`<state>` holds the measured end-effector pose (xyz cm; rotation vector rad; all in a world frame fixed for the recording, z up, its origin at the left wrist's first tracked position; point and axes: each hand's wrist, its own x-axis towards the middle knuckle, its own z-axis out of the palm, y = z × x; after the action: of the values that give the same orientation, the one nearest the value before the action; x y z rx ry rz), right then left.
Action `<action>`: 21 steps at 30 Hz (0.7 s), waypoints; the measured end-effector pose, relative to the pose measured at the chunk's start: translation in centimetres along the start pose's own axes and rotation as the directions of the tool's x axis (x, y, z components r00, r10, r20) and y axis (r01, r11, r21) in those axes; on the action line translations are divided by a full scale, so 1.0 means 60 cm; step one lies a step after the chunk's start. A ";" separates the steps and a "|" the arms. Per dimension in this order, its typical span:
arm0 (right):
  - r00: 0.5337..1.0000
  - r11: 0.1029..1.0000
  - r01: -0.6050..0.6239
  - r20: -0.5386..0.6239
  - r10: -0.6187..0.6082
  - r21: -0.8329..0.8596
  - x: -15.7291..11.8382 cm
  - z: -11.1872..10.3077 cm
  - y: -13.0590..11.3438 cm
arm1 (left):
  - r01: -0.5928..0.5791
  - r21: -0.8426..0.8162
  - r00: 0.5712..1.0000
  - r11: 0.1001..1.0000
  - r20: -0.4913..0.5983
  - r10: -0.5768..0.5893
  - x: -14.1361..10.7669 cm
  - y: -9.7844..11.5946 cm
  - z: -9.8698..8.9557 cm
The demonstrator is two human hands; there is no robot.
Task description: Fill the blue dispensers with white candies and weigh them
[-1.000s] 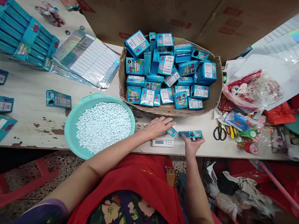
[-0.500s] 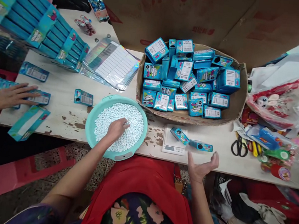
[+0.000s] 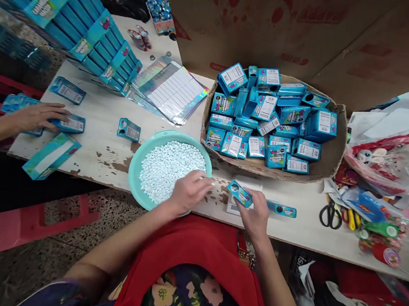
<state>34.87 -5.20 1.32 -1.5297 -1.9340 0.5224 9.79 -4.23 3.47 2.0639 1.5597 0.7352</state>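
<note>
My left hand (image 3: pixel 191 190) is over the right rim of the turquoise basin (image 3: pixel 133 177), its fingers pinched together with small white candies at the tips. Inside the basin lies a heap of white candies (image 3: pixel 168 168). My right hand (image 3: pixel 255 216) grips a small blue candy box (image 3: pixel 239 193) by its right end, tilted above the white scale (image 3: pixel 233 207). A dark round opening shows in the upper face of the box. Just right of that hand, another blue box (image 3: pixel 283 209) lies on the table.
A cut-down carton (image 3: pixel 266 171) holds several blue boxes. At the left, a co-worker's hand (image 3: pixel 40 117) rests by more boxes. Label sheets (image 3: pixel 174 94) lie behind the basin. Scissors (image 3: pixel 330 215) and bagged toys (image 3: pixel 386 157) lie at the right.
My left hand has lifted out of the candies and moved right, toward the scale. My right hand, open before, has moved left and closed around the blue box there.
</note>
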 end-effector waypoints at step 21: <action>0.969 0.953 -0.062 -0.245 -0.014 -0.296 0.000 -0.119 0.100 | 0.785 0.044 0.510 0.617 -0.611 -0.605 -0.084 -0.174 -0.221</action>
<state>44.03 -4.13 2.72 -1.7167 -1.8633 0.0391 -7.53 -5.91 6.12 1.1457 2.7684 0.7948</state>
